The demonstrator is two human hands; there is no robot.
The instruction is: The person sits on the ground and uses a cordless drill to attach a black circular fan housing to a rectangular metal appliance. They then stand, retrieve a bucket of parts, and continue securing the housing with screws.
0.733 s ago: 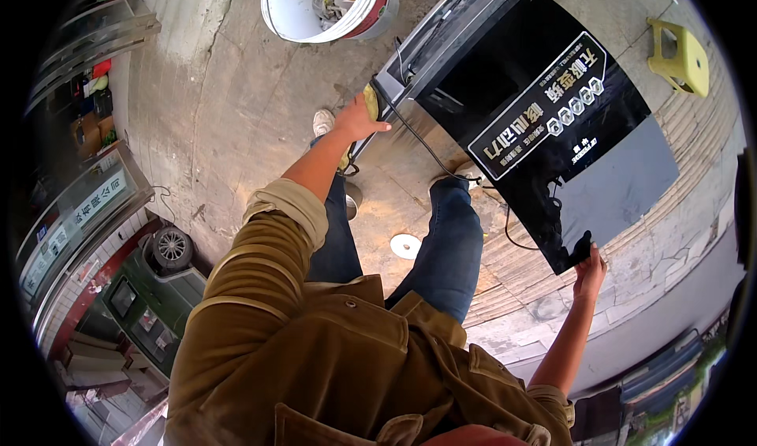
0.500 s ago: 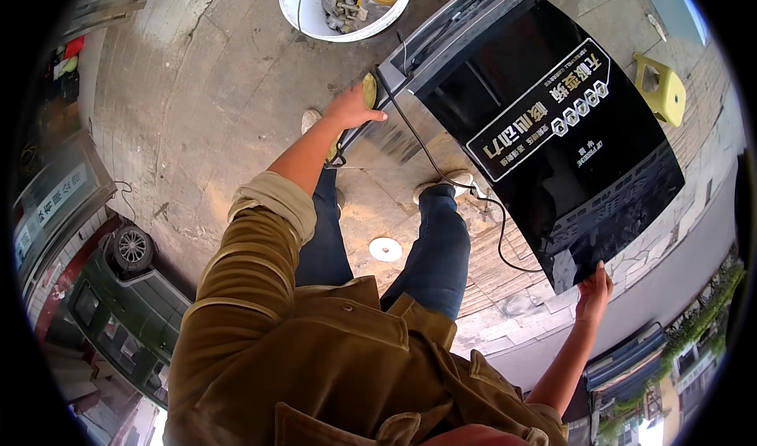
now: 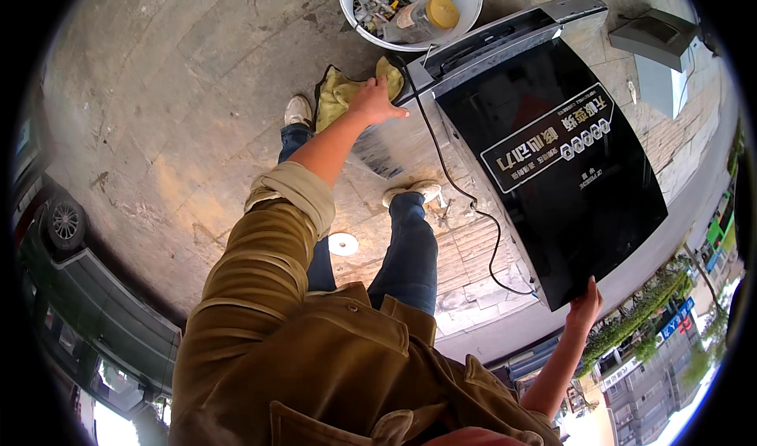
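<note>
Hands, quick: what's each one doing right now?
Left hand: closed on the upper corner of the large black appliance, beside a yellow cloth.
Right hand: gripping the appliance's lower corner.

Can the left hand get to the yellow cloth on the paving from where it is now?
Probably yes: the left hand grips the large black glossy appliance at its corner, right next to the yellow cloth, with nothing between them.

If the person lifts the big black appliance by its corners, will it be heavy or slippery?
Probably heavy: the appliance is broad and boxy, and both the left hand and right hand grip opposite corners. Its glossy black front may be slippery. The trailing cable could snag near the feet.
</note>
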